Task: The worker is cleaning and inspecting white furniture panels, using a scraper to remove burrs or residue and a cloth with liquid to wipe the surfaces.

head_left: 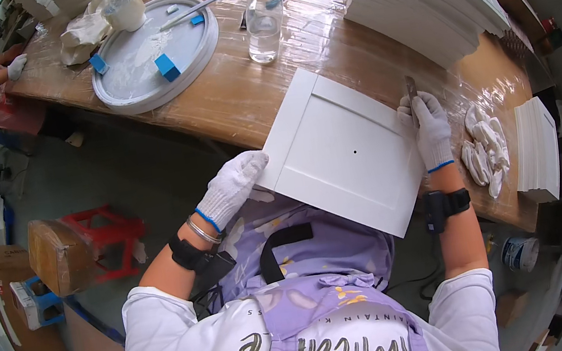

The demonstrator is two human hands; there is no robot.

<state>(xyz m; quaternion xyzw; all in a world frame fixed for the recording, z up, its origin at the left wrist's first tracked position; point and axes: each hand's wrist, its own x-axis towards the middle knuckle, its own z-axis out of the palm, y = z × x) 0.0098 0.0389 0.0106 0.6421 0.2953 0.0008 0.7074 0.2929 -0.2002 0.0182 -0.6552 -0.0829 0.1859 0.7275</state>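
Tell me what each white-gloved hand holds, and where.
Left hand: white rectangular framed panel, by its left corner. Right hand: thin dark flat tool, by its near part.

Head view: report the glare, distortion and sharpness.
Head view: glare streaks the film-covered table; the panel stack at upper right looks bowed by the lens; black fills the corners; the white panel looks fairly sharp.
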